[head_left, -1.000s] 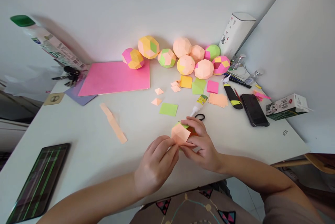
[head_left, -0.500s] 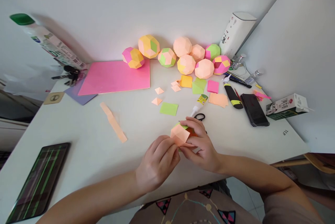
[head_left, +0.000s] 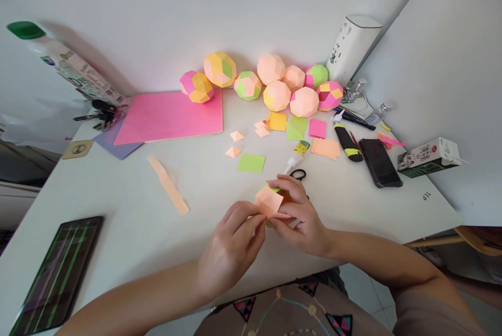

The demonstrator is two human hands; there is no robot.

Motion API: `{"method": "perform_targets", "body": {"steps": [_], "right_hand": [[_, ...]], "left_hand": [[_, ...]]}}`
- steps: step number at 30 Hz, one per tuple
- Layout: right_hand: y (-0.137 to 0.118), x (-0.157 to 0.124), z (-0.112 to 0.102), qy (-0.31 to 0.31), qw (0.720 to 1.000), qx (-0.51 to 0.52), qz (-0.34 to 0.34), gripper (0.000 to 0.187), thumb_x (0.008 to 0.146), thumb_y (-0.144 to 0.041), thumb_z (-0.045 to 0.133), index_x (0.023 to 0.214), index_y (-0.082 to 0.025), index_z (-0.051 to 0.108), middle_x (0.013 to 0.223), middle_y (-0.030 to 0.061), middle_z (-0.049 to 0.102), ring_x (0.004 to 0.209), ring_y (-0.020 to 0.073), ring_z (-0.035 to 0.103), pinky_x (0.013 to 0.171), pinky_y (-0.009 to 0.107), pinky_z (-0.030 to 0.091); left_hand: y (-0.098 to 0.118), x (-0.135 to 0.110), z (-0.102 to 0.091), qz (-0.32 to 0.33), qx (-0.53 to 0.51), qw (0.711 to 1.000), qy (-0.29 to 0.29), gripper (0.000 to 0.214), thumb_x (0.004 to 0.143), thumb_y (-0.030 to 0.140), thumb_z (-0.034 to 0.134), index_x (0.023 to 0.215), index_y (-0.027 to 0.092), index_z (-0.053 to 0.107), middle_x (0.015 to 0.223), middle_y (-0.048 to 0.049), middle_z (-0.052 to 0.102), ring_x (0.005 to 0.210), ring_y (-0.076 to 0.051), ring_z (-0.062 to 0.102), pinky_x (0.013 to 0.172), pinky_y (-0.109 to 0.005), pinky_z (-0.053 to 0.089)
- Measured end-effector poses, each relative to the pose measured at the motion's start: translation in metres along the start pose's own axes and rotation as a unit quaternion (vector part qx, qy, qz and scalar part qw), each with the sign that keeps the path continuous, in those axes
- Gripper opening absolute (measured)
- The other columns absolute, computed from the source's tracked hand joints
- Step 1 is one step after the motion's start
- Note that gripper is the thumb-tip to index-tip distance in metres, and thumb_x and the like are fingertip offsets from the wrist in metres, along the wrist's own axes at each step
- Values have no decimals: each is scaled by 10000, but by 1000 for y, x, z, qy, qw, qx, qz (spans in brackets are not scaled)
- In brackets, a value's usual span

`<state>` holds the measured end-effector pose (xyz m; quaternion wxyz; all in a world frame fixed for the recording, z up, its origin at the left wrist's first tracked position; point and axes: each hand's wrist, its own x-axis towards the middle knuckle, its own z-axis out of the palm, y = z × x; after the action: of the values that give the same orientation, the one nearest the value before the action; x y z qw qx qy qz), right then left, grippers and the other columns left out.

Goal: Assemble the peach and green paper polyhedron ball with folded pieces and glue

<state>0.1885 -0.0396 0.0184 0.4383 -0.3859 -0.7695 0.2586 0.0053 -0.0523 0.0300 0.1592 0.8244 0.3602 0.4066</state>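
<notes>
A home craft corner: a white tabletop [head_left: 129, 231] pushed against a plain wall carries paper balls [head_left: 274, 85], coloured paper squares [head_left: 251, 163], a glue bottle [head_left: 297, 155], scissors [head_left: 299, 174], a phone [head_left: 379, 163], a tablet [head_left: 58, 273] and keys [head_left: 100, 112].

We see a small faceted paper model [head_left: 270, 201], its peach face tilted up toward us, with a sliver of green at its top edge and orange at its right. It sits just below the frame's middle, pinched between our left hand [head_left: 231, 247] and right hand [head_left: 304, 218].
</notes>
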Motion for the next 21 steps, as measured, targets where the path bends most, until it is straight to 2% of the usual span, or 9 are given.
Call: {"method": "perform_targets", "body": {"steps": [10,21], "right_hand": [[0,0,0,-4,1000,9,7,131,829,-203,621,699,-207,637,1255,111,542,1288,314,412,1050,519,400],[0,0,2,-4,1000,7,-13,109,830,-186,604,742,-212,663,1238,111,543,1293,309,406,1061,508,400]], "left_hand": [[1,-1,-3,-29,-63,997,-23,265,867,-20,514,1036,159,611,945,-80,612,868,-173,588,707,-289,528],[4,0,-2,-3,-27,1000,-15,227,853,-27,522,949,172,575,851,-63,589,786,-174,559,636,-295,506]]}}
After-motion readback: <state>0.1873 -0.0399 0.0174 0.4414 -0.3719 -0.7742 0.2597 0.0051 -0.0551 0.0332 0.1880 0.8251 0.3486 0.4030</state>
